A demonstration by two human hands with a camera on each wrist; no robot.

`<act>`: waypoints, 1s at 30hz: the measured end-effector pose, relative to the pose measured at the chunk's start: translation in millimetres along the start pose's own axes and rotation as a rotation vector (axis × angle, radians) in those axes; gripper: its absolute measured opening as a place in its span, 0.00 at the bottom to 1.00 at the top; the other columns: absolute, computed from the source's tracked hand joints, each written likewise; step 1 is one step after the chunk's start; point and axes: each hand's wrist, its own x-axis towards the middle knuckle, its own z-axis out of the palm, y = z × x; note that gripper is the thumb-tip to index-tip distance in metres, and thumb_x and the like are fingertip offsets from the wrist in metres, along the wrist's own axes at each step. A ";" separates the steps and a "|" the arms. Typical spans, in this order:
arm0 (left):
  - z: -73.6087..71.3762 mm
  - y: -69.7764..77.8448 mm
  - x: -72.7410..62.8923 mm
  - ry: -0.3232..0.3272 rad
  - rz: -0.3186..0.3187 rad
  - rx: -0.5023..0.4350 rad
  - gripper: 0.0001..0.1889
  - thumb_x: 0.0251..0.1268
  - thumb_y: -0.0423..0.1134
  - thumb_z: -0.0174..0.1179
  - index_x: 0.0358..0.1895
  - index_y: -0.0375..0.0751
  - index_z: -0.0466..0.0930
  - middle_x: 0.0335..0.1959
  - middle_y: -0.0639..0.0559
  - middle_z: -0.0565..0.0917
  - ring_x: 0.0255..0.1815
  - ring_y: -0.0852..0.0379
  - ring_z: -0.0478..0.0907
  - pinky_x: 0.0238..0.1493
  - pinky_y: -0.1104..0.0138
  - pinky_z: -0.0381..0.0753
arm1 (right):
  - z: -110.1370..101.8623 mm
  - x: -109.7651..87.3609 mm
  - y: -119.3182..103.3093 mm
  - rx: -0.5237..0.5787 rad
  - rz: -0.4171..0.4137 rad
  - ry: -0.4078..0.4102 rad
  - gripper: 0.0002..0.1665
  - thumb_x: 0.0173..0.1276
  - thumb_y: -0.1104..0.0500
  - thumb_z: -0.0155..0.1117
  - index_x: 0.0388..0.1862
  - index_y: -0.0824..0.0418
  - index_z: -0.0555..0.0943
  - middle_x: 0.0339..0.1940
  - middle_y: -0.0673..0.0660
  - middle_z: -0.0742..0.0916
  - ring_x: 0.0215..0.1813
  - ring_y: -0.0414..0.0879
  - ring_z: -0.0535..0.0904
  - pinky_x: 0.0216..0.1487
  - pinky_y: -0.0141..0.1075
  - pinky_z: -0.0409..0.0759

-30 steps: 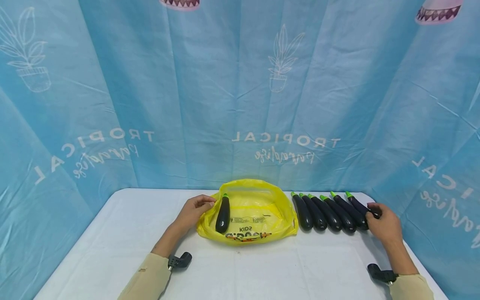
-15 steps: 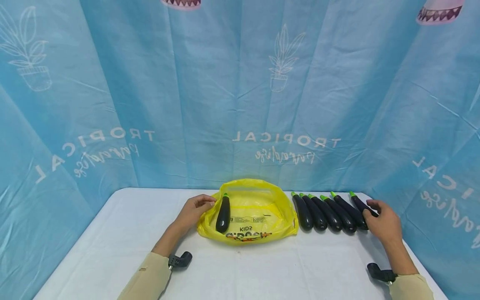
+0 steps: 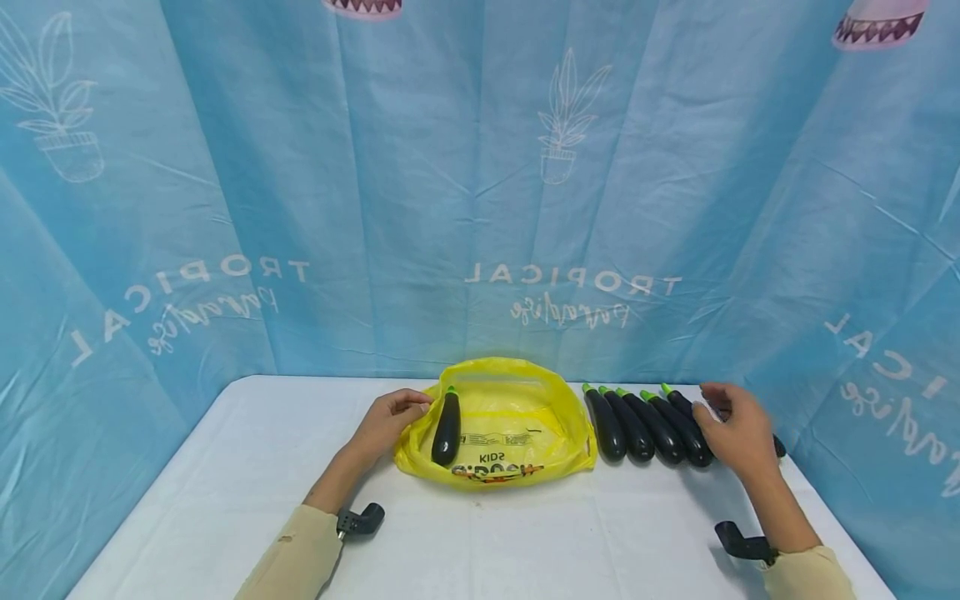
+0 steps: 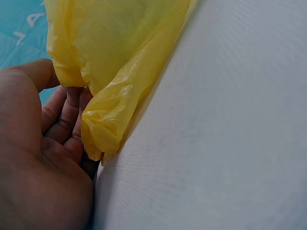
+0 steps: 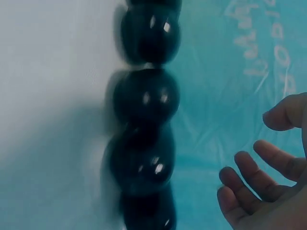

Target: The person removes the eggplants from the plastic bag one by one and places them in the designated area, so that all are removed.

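A yellow plastic bag (image 3: 517,371) lies with its mouth spread in the head view, one dark eggplant (image 3: 447,432) inside at its left. My left hand (image 3: 386,425) pinches the bag's left edge; in the left wrist view the thin film (image 4: 110,124) runs between thumb and fingers. My right hand (image 3: 742,433) hovers at the right end of a row of several eggplants (image 3: 652,429) with green stems. Its fingers (image 5: 249,177) are spread and hold nothing in the right wrist view. The rounded end of another eggplant (image 3: 781,448) shows beyond the right wrist, mostly hidden.
A white cloth (image 3: 525,542) covers the table. Behind it and along both sides hangs a blue printed curtain (image 3: 420,208). Each wrist wears a black camera mount (image 3: 362,520). The row of eggplants begins right beside the bag's right edge.
My right hand has let go of the rightmost eggplant, which now lies farther right, and has moved left over the row's end. My left hand and the bag have stayed in place.
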 end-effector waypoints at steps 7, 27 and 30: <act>0.2 -0.4 1.0 0.003 0.001 0.004 0.12 0.80 0.41 0.60 0.57 0.44 0.86 0.51 0.50 0.88 0.57 0.52 0.82 0.64 0.57 0.79 | 4.9 -6.0 -24.8 0.052 -0.089 -0.038 0.22 0.77 0.59 0.63 0.65 0.70 0.78 0.59 0.70 0.82 0.61 0.67 0.79 0.61 0.63 0.76; -1.4 -0.8 -0.6 -0.008 0.013 -0.020 0.13 0.80 0.42 0.61 0.58 0.43 0.86 0.51 0.49 0.88 0.57 0.52 0.82 0.63 0.58 0.79 | 43.4 -21.4 -88.5 0.178 -0.247 -0.156 0.19 0.75 0.62 0.66 0.62 0.65 0.80 0.56 0.62 0.84 0.56 0.58 0.81 0.60 0.59 0.80; -0.5 -0.2 -0.5 -0.004 0.009 -0.022 0.13 0.80 0.43 0.61 0.58 0.43 0.86 0.51 0.49 0.88 0.57 0.52 0.82 0.63 0.58 0.79 | 55.8 -23.0 -104.0 0.195 -0.272 -0.164 0.18 0.74 0.62 0.67 0.60 0.65 0.81 0.55 0.61 0.85 0.55 0.57 0.82 0.59 0.57 0.82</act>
